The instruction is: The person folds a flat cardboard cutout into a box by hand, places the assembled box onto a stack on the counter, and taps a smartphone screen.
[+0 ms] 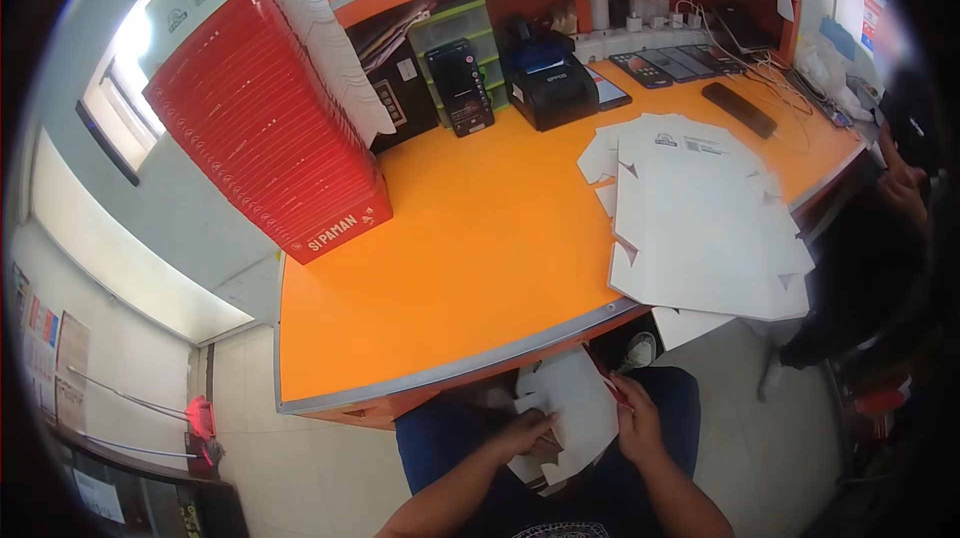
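On my lap lies a white cardboard box blank [585,416], partly folded, with a strip of red showing along its right edge. My left hand [528,436] is closed on a flap at its left side. My right hand [638,418] grips the right edge, thumb on the red part. Just ahead on the table, a loose pile of flat white box blanks [700,218] overhangs the front edge. A tall stack of red boxes [270,128], with "SI PAMAN" on the lowest one, stands at the table's left end.
The orange table [450,268] has a grey front edge above my knees. At its back are a black receipt printer [550,88], a green drawer unit [455,28], several phones and cables. A dark phone [738,110] lies behind the blanks. Another person [870,248] is at the right.
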Demonstrator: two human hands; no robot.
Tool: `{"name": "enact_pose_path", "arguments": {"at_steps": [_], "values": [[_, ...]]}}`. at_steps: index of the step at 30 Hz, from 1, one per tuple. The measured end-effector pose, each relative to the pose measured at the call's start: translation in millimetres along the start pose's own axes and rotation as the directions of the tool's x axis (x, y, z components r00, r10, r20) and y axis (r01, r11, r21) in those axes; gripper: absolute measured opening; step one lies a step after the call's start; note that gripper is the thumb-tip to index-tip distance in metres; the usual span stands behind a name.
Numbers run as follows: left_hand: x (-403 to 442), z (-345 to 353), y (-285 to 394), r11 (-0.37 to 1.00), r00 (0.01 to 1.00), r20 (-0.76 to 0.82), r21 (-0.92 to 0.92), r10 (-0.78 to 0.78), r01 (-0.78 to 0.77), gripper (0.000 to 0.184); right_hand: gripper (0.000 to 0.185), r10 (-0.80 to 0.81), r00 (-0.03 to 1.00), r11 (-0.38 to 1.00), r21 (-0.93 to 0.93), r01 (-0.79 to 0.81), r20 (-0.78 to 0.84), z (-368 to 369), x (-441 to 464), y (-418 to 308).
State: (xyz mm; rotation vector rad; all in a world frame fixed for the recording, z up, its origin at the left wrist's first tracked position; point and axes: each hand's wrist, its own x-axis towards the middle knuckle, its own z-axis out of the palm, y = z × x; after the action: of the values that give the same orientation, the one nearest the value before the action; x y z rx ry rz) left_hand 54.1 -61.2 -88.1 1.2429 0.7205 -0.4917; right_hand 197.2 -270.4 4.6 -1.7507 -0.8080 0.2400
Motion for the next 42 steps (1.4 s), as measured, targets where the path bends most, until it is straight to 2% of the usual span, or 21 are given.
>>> {"name": "enact_pose_path", "arguments": {"at_steps": [1,3,5,6,7,9,11,14,17,20,23,26,29,33,36,42], "values": [[-4,1,3,0.976,0.990,-0.114,0.211,0.084,-0.059,0.057,0.047,-0.029,1.000,0.999,-0.030,0.028,-0.006,2,0,4],[-11,3,11,0.787,0.912,-0.264,0.609,0.314,-0.095,0.050,0.050,-0.068,0.998,0.993,-0.093,0.069,0.018,1,-1,1],[2,-4,5,0.870,0.867,-0.177,0.270,0.466,-0.413,0.042,0.056,-0.081,0.993,0.984,-0.151,0.094,0.088,3,-3,-12],[6,-6,2,0.839,0.824,-0.159,0.071,0.543,-0.539,0.037,0.056,-0.061,0.985,0.978,-0.187,0.092,0.161,5,-5,-17],[-6,-2,15,0.835,0.839,-0.164,-0.112,0.519,-0.539,0.034,0.056,-0.039,0.972,0.970,-0.223,0.092,0.233,6,-8,-21],[-27,4,37,0.744,0.869,-0.154,-0.459,0.471,-0.485,0.028,0.057,-0.014,0.935,0.955,-0.271,0.117,0.354,14,-13,-26],[-23,-2,30,0.768,0.884,-0.144,-0.446,0.445,-0.459,0.029,0.058,-0.013,0.889,0.942,-0.291,0.164,0.459,22,-17,-28],[-11,-13,16,0.771,0.894,-0.118,-0.466,0.432,-0.434,0.030,0.058,-0.080,0.866,0.953,-0.218,0.212,0.493,28,-18,-25],[-14,-12,20,0.757,0.892,-0.099,-0.494,0.441,-0.428,0.030,0.058,-0.105,0.908,0.980,-0.115,0.164,0.405,28,-14,-20],[-18,-7,23,0.764,0.895,-0.059,-0.497,0.443,-0.411,0.029,0.056,-0.017,0.965,0.992,-0.116,0.049,0.261,31,-14,-21],[-5,-9,10,0.778,0.881,-0.020,-0.459,0.473,-0.428,0.030,0.053,0.085,0.949,0.954,-0.298,0.009,0.302,29,-12,-40],[-8,-6,9,0.801,0.882,-0.016,-0.411,0.470,-0.434,0.028,0.058,-0.103,0.904,0.856,-0.426,0.293,0.416,37,-14,-35],[-8,-4,9,0.810,0.898,-0.030,-0.419,0.438,-0.409,0.027,0.065,-0.084,0.882,0.824,-0.465,0.323,0.464,41,-16,-31],[-2,-8,4,0.794,0.915,-0.015,-0.491,0.404,-0.359,0.033,0.064,-0.136,0.895,0.814,-0.467,0.346,0.424,44,-17,-21],[1,-8,2,0.826,0.903,0.018,-0.411,0.430,-0.385,0.035,0.062,-0.136,0.905,0.809,-0.482,0.337,0.404,44,-18,-19],[1,0,4,0.862,0.904,-0.065,-0.280,0.423,-0.423,0.028,0.060,-0.114,0.910,0.770,-0.543,0.334,0.398,44,-21,-19]]}}
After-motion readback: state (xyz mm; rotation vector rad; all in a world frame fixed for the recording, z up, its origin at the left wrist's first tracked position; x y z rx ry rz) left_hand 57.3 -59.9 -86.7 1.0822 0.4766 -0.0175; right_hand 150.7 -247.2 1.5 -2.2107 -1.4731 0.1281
